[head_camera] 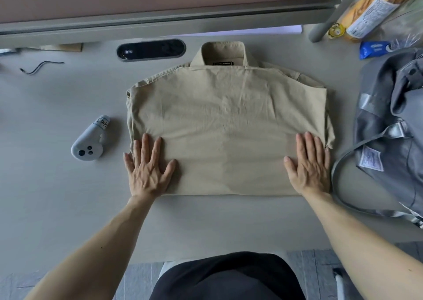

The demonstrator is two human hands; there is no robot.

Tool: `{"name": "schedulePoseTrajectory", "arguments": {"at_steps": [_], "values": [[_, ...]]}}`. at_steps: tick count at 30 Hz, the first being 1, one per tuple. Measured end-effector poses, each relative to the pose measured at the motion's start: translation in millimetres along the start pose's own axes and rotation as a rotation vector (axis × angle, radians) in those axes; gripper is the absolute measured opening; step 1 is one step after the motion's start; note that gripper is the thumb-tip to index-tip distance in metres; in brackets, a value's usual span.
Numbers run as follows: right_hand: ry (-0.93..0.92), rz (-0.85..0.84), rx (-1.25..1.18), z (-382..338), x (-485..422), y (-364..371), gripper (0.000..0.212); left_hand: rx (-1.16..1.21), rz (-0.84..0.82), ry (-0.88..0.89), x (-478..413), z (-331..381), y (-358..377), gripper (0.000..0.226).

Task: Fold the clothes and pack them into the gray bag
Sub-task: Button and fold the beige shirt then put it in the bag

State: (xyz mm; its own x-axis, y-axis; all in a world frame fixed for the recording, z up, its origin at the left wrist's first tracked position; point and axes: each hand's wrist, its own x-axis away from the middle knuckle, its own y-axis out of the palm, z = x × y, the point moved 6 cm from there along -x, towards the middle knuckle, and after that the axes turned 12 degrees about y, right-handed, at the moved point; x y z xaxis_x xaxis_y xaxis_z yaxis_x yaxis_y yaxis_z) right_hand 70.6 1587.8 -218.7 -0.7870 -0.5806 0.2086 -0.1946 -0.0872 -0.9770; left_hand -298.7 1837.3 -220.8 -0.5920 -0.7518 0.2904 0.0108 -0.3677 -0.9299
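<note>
both hands flatten a folded tan shirt on the table

from left: a white controller (90,140) lies apart; the left hand (148,169) and right hand (307,168) press the near corners of the shirt (224,126), fingers straight and spread, holding nothing. the gray bag (389,128) sits just right of it. lifting unevenly could spill the fold, and the bag strap (341,162) near the right hand may snag.

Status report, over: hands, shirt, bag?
Left hand, right hand open, pressing near corners of beige shirt. Shirt folded, not yet packed. Gray bag beside it, right.
</note>
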Motion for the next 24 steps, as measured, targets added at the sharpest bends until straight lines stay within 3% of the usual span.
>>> {"name": "schedulePoseTrajectory", "arguments": {"at_steps": [7, 11, 15, 20, 24], "values": [[0.088, -0.027, -0.004, -3.3, -3.5, -3.9, 0.064, 0.216, 0.125, -0.235, -13.6, -17.1, -16.9, 0.077], [0.184, 0.026, -0.031, -25.6, -7.8, -21.1, 0.062, 0.361, 0.232, -0.378, -26.1, -25.5, -47.3, 0.090], [-0.003, 0.008, -0.092, -79.6, -13.4, -35.9, 0.063, 0.621, 0.124, -0.503, -39.3, -43.6, -64.2, 0.085], [-0.130, -0.250, -0.018, -150.2, -18.6, -21.6, 0.068, 0.893, -0.078, -0.414, -41.2, -49.5, -64.8, 0.070], [-0.120, -0.314, 0.057, -158.4, -22.8, -16.0, 0.066, 1.038, -0.021, -0.209, -37.9, -22.5, -102.0, 0.062]]}}
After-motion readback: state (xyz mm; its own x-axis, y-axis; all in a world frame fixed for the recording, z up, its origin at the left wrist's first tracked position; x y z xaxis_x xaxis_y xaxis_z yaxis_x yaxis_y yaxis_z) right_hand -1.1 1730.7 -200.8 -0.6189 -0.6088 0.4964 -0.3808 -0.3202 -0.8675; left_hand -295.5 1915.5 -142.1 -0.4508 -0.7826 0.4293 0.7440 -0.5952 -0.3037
